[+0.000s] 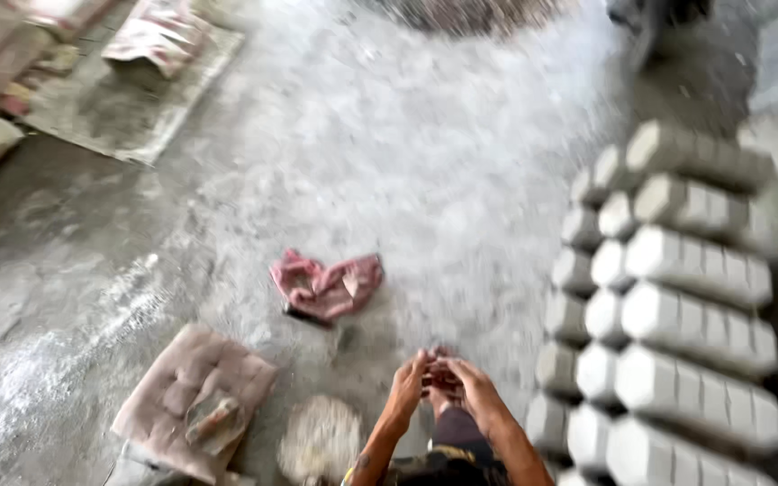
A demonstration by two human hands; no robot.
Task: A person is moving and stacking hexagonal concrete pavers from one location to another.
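We see something small and dark reddish (pixel 440 371) pinched between the left hand (pixel 406 389) and right hand (pixel 477 392), fingertips together (blur hides what it is). Just beyond them lies a pink rag (pixel 327 286); right of them, stacked grey blocks (pixel 668 319).

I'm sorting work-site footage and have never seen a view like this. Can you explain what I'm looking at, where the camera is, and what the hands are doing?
There is no machine here. The camera sits on a person's head and looks down, so the two bare arms at the bottom are the wearer's own. The left hand and right hand meet in front of the body around something small and reddish; blur hides what it is. Below lies a dusty grey concrete floor. On it are a crumpled pink cloth, a flattened brownish sack and a small mound of gritty material. At the right stand stacked grey concrete blocks with angled ends.
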